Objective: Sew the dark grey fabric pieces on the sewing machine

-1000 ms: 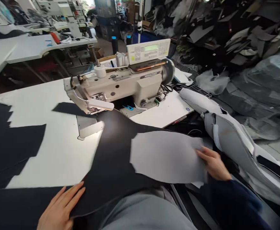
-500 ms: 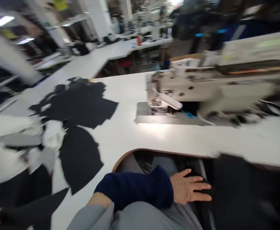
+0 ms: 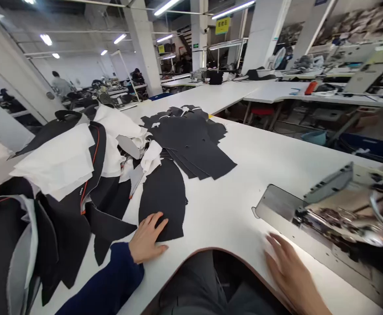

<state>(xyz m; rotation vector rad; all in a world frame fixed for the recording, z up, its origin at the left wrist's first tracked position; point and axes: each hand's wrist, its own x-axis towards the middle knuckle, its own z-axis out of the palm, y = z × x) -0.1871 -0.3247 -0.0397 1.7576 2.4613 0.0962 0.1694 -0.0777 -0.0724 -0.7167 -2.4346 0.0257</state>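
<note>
My left hand [image 3: 148, 239], in a navy sleeve, lies at the lower edge of a rounded black fabric piece [image 3: 163, 199]. Its fingers are spread, with the tips resting on the cloth. Beside the curved table edge, my right hand [image 3: 289, 269] hovers or rests over the white table, fingers stretched out and slightly blurred, with nothing seen in them. Nearest to it is the metal bed of a sewing machine [image 3: 325, 236]. A stack of dark cut fabric pieces [image 3: 194, 144] lies farther back.
At left, a heap of black fabric parts [image 3: 69, 245] with red-orange edging lies beneath white cloth pieces [image 3: 58, 162]. The white table [image 3: 224, 210] has a curved cutout at my lap. Other worktables [image 3: 276, 91] and people at a distance fill the background.
The view has swung left. My left hand, earlier reaching across my lap towards dark material at right, now touches the rounded fabric piece. My right hand has come into view.
</note>
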